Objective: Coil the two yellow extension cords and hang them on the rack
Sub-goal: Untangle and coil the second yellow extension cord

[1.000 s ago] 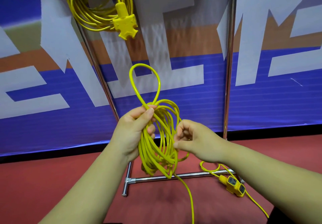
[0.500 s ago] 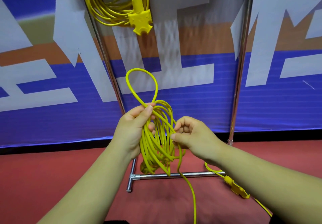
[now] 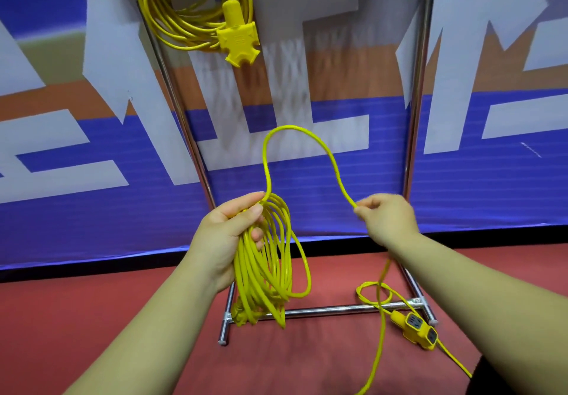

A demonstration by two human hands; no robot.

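Observation:
My left hand (image 3: 226, 238) grips the top of a hanging bundle of yellow cord loops (image 3: 266, 271). From that bundle a single strand arches up and over to my right hand (image 3: 385, 221), which pinches it between thumb and fingers. Below my right hand the cord drops to the red floor, loops once and ends at a yellow socket block (image 3: 416, 330). A second yellow cord (image 3: 184, 23), coiled, hangs high on the metal rack (image 3: 184, 127), with its yellow three-way socket (image 3: 238, 43) dangling below.
The rack's chrome base bar (image 3: 332, 310) and feet lie on the red floor just beyond the bundle; its right upright (image 3: 415, 124) stands behind my right hand. A blue, white and orange banner (image 3: 92, 149) closes off the back.
My right hand has moved away to the right from the bundle, drawing the arch of cord wider. The socket block on the floor has shifted slightly; my left hand keeps its hold.

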